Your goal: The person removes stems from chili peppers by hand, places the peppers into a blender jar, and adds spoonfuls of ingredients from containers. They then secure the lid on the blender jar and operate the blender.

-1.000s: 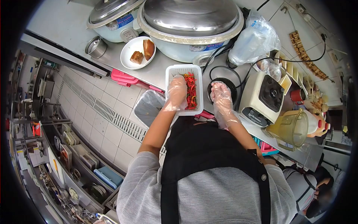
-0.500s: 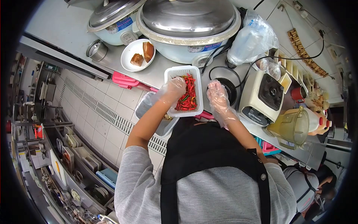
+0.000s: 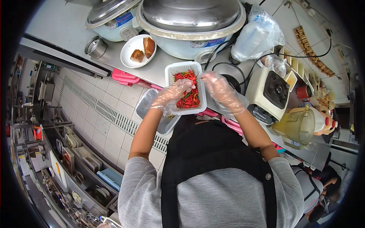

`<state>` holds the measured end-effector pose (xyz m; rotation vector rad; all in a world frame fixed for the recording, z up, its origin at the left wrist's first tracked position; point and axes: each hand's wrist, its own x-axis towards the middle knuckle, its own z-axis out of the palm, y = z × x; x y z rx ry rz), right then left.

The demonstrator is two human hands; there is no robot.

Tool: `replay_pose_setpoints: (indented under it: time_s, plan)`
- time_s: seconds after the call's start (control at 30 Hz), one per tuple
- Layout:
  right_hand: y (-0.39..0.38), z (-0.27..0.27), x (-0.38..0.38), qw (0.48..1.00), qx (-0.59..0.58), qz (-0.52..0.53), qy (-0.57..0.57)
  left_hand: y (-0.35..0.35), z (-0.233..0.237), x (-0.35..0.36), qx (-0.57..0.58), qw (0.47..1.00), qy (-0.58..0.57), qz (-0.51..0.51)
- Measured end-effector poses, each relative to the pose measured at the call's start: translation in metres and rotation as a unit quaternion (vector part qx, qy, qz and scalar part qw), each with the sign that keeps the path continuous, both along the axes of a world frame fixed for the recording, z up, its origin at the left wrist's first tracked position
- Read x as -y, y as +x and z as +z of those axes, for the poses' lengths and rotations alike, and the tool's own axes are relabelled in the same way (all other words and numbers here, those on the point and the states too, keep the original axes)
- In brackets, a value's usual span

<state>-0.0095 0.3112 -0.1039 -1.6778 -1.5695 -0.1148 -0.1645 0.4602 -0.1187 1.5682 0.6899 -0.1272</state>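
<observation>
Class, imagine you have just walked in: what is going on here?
The gloved left hand is among the red chillies in a white basket; whether its fingers grip one is unclear. The gloved right hand is at the basket's right edge, near a round dark container. A blender base stands further right.

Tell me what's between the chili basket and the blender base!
The head view shows the gloved right hand, a dark round container and some black cord there.
</observation>
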Motion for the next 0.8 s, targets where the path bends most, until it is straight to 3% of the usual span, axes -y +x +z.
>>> replay_pose_setpoints:
  time_s: [0.03, 0.1, 0.13, 0.17, 0.23, 0.37, 0.47, 0.5, 0.57, 0.63, 0.7, 0.8]
  plan:
    - [-0.004, 0.0, -0.003, 1.0, 0.0, -0.003, 0.0, 0.0, 0.0, 0.001, -0.006, 1.0, -0.001, -0.005]
    - [-0.009, -0.001, -0.007, 0.978, 0.099, -0.006, -0.181, 0.0, 0.018, 0.007, 0.01, 1.0, -0.029, -0.002]
    - [-0.01, 0.001, -0.009, 0.968, 0.089, -0.017, -0.235, 0.0, 0.024, 0.009, 0.027, 0.998, -0.056, 0.005]
    - [-0.009, -0.006, -0.009, 0.968, 0.089, -0.019, -0.235, 0.001, 0.011, 0.006, 0.028, 0.998, -0.056, 0.003]
    - [-0.005, -0.029, -0.008, 0.989, 0.137, -0.019, -0.048, 0.002, -0.028, -0.003, 0.076, 0.984, -0.148, 0.066]
    - [0.002, -0.03, -0.002, 0.99, 0.137, -0.022, -0.036, 0.007, 0.001, 0.011, 0.085, 0.968, -0.215, 0.097]
    - [0.013, -0.013, 0.01, 1.0, 0.017, -0.003, 0.001, 0.023, 0.024, 0.03, 0.074, 0.984, -0.149, 0.06]
    - [0.018, -0.009, 0.017, 1.0, 0.018, -0.006, -0.001, 0.031, 0.021, 0.033, 0.074, 0.984, -0.151, 0.057]
    - [0.031, -0.002, 0.031, 0.996, 0.06, -0.034, -0.063, 0.052, 0.019, 0.038, 0.094, 0.984, -0.147, -0.045]
    - [0.043, -0.005, 0.044, 0.989, 0.077, -0.068, -0.104, 0.066, 0.028, 0.053, 0.06, 0.988, -0.139, -0.025]
    - [0.051, -0.002, 0.057, 0.975, 0.119, -0.111, -0.154, 0.079, 0.035, 0.062, 0.098, 0.982, -0.15, -0.052]
    - [0.065, 0.0, 0.071, 0.962, 0.129, -0.13, -0.202, 0.104, 0.014, 0.064, 0.112, 0.98, -0.121, -0.113]
